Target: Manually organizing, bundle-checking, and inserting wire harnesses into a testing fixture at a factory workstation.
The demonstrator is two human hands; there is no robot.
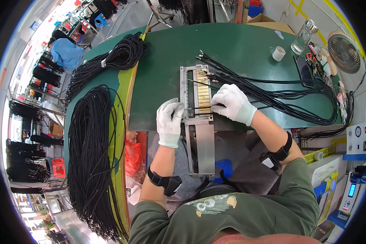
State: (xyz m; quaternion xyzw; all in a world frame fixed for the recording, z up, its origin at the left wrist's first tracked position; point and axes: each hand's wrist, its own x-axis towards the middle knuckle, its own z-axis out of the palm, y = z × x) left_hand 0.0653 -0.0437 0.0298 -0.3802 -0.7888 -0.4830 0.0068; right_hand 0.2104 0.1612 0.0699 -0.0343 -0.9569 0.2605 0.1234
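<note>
Looking down from my head camera, I have both gloved hands on a metal jig [190,81] that lies on the green table [240,44] right in front of me. My left hand [169,121] rests against the jig's left rail, fingers curled loosely along it — bracing rather than gripping anything I can make out. My right hand [232,103] is closed down on a thin black cable [203,107], pinching it where it lies across the jig's yellowish slotted strip [203,91]. A few more cable ends sit in the slots higher up the strip, and they trail off to the right into a long bundle of black cables [297,97] looping over the table.

The jig's lower plate [204,148] hangs over the table edge above my lap. To my left, two heavy coils of black cable [91,154] drape over the table's end. At the far right stand a glass bottle [304,36], a roll of tape [278,53] and a small fan [344,51] — well apart from my hands.
</note>
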